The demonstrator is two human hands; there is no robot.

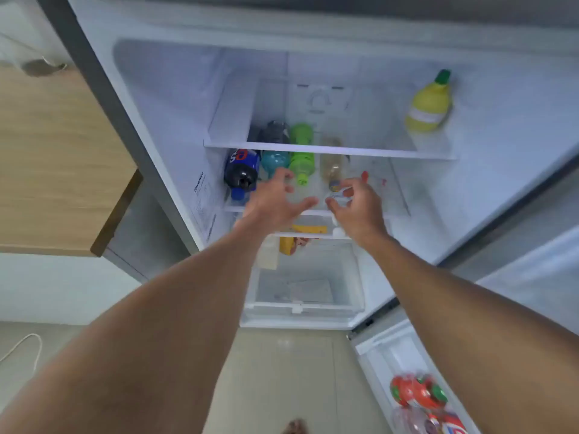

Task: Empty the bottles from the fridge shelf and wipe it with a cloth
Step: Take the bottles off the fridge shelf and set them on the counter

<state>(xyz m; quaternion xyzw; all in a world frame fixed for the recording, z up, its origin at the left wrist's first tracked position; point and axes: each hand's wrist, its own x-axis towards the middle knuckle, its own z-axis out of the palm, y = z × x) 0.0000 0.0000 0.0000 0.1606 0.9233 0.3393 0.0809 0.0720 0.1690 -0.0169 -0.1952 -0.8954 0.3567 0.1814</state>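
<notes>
Now, we count four bottles lying side by side on the middle fridge shelf (398,195): dark cola bottle (242,170), teal bottle (274,161), green bottle (301,162), amber bottle (332,167). Left hand (275,205) hovers before them, fingers spread, empty. Right hand (360,208) curls its fingers by the amber bottle's cap; we cannot tell if they grip. One lemon-shaped bottle (429,103) stands above, right.

Bottles (300,158) side by side on shelf (398,195)

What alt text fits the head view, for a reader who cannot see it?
A person's left hand, spread open, and right hand reach into an open fridge toward a shelf where bottles lie side by side: dark cola bottle, blue bottle, green bottle, pale bottle. A lemon-shaped bottle sits on the upper shelf.
</notes>
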